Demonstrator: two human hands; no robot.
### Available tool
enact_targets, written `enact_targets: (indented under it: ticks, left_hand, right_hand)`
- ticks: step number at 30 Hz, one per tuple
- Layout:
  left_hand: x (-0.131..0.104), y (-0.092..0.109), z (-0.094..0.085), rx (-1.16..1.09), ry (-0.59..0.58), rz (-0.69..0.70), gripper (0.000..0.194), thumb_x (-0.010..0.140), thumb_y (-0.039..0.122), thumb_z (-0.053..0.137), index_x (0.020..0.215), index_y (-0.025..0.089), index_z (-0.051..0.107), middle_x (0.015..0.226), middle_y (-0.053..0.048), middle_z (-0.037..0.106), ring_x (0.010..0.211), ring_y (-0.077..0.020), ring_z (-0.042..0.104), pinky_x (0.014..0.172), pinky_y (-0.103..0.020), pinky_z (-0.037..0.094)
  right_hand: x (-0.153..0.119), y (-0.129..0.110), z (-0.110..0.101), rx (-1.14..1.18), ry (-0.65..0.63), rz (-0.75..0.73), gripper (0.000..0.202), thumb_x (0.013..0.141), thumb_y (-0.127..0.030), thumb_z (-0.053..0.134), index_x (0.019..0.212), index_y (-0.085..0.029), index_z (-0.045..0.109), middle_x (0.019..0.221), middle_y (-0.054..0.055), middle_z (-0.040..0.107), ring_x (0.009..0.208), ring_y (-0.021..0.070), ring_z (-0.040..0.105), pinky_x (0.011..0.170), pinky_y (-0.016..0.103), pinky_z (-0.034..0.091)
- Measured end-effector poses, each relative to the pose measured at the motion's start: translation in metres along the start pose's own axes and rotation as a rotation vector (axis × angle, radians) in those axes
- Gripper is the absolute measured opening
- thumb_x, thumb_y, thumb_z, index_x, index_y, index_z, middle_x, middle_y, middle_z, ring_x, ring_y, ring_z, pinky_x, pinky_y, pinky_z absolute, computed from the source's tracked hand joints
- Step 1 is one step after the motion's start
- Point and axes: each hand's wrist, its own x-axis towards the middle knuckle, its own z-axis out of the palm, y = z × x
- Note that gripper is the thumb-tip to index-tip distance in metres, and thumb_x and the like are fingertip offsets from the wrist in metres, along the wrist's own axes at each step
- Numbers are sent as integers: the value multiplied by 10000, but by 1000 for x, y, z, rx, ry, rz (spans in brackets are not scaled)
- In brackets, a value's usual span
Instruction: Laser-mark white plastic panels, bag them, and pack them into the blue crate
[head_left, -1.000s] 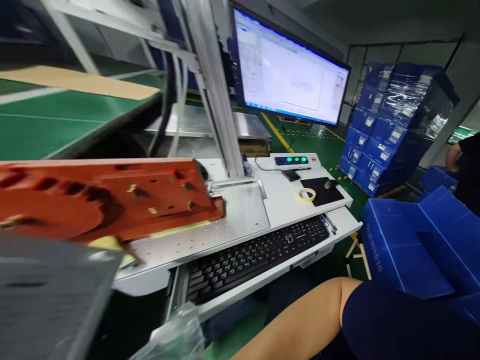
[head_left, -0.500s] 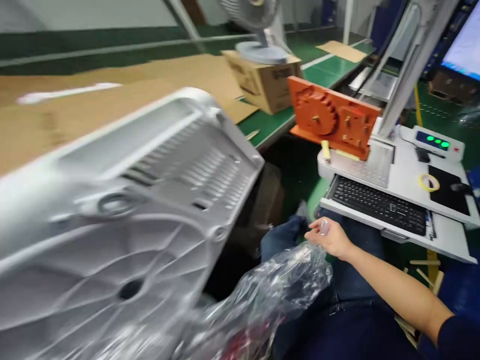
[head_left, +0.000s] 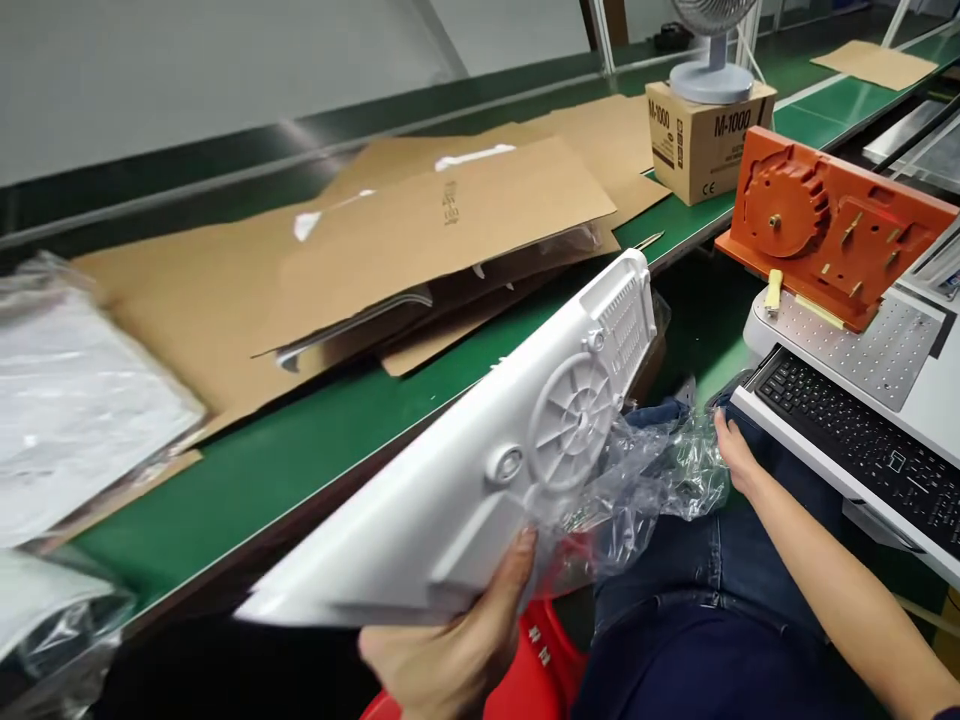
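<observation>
Left hand [head_left: 450, 640] at 6 o'clock, fingers curled around the near edge of a white plastic panel [head_left: 487, 470], thumb on top: firm grip. Panel tilts up toward 1 o'clock, ribbed disc and vent slats facing the camera. Right hand [head_left: 731, 450] at 3 o'clock lies loosely open against a clear plastic bag [head_left: 645, 480] on the lap, probably pinching it; fingertips hidden. Orange fixture [head_left: 832, 225] on the perforated plate [head_left: 877, 350] at 2 o'clock, keyboard [head_left: 862, 440] below it.
</observation>
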Motion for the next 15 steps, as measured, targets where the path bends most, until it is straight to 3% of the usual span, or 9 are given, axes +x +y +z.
enact_targets:
  ticks: [2,3,5,6,8,10,12,15]
  left_hand:
    - [-6,2,14,31,-85,-42,513,580,479,969,879,87,824,927,-154,807,818,-303,762,788,-411,697]
    - [-10,3,21,20,-123,-48,516,586,484,972,886,90,825,923,-158,808,835,-319,772,799,-421,698]
    - [-17,5,36,-36,-193,-76,522,622,473,976,945,92,826,953,-164,814,894,-337,789,839,-429,695]
    - [-21,6,44,-71,-219,-101,525,648,466,972,984,91,823,974,-167,817,906,-336,795,846,-425,693]
    - [-29,10,57,-124,-252,-162,526,691,454,963,1035,85,814,989,-170,819,882,-317,801,815,-397,693]
    - [-37,14,66,-163,-273,-209,516,709,440,957,1051,82,808,984,-171,820,838,-297,802,756,-362,688]
    - [-46,19,72,-209,-287,-250,508,684,420,970,1025,82,805,964,-168,821,818,-293,802,717,-338,680]
    - [-54,25,74,-253,-302,-300,515,632,415,997,978,92,793,928,-159,820,805,-299,801,700,-330,674]
  right_hand:
    - [-41,0,-16,-44,4,-87,827,871,-699,788,1494,-180,627,1739,182,379,1654,356,271,1365,522,199]
    - [-65,-1,-22,-54,-19,-176,724,880,-669,799,1438,-225,677,1721,129,426,1631,329,326,1368,492,215]
    - [-112,-6,-28,-63,-263,-389,513,992,-650,700,1303,-245,750,1468,134,667,1366,327,627,1229,523,457]
    - [-132,-10,-26,-60,-400,-412,453,1023,-633,681,1255,-252,762,1336,122,728,1223,308,701,1132,509,541]
    - [-158,-17,-13,-32,-548,-490,486,1007,-604,743,1353,-264,702,1336,111,709,1221,291,697,1108,486,567]
    - [-165,-21,4,13,-600,-534,697,948,-606,827,1502,-268,573,1464,125,623,1354,299,626,1177,482,533]
    - [-159,-20,21,49,-574,-526,795,912,-634,854,1524,-251,523,1494,147,576,1362,301,614,1162,474,548]
    - [-146,-16,36,46,-434,-493,579,933,-646,822,1300,-229,660,1293,116,665,1153,267,694,980,410,614]
